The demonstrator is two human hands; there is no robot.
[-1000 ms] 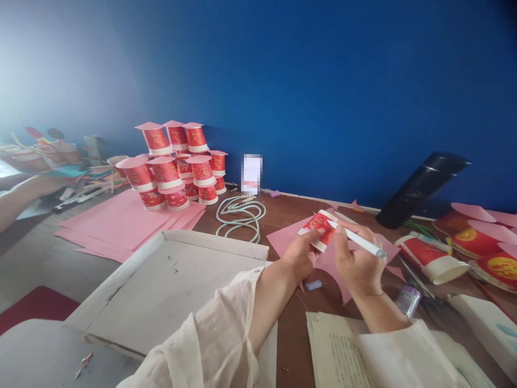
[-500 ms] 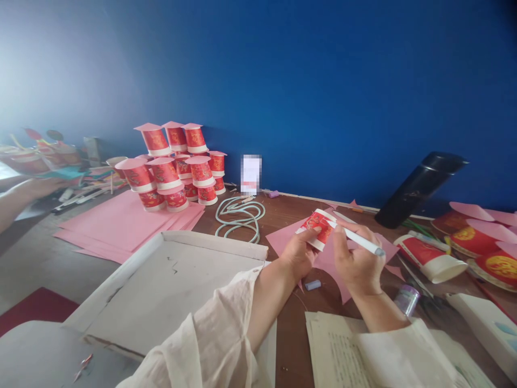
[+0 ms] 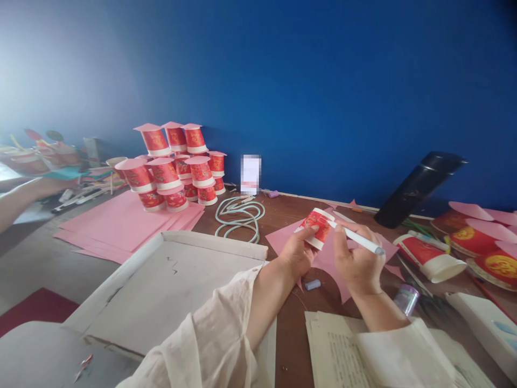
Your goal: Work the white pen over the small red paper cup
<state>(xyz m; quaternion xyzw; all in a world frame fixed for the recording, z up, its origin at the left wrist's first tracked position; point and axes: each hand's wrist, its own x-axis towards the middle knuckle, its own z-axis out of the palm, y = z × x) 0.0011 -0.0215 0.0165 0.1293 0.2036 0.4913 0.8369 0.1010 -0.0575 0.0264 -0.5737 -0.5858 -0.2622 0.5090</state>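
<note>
My left hand [image 3: 301,250] is closed around a red paper cup [image 3: 319,222] with a pale rim, its thumb on the printed side. In my right hand [image 3: 361,264] is a white marker pen [image 3: 359,240], its tip at the cup's right side; whether it touches cannot be made out. Beneath both hands lies cut pink paper [image 3: 329,261] on the brown table. A small pale marker cap [image 3: 312,284] rests just below the left hand.
Red cups [image 3: 161,173] with pink paper tops stand stacked at left on pink sheets [image 3: 105,226]. A shallow white box [image 3: 181,280], coiled cable [image 3: 242,218], black flask [image 3: 420,188], scissors [image 3: 436,310] and printed pages [image 3: 329,345] surround the hands. Another person's arm [image 3: 28,199] reaches in at far left.
The cup has turned and tilted slightly in my left hand. My right hand and the marker stay nearly in place. At far left, the other person's arm has shifted slightly.
</note>
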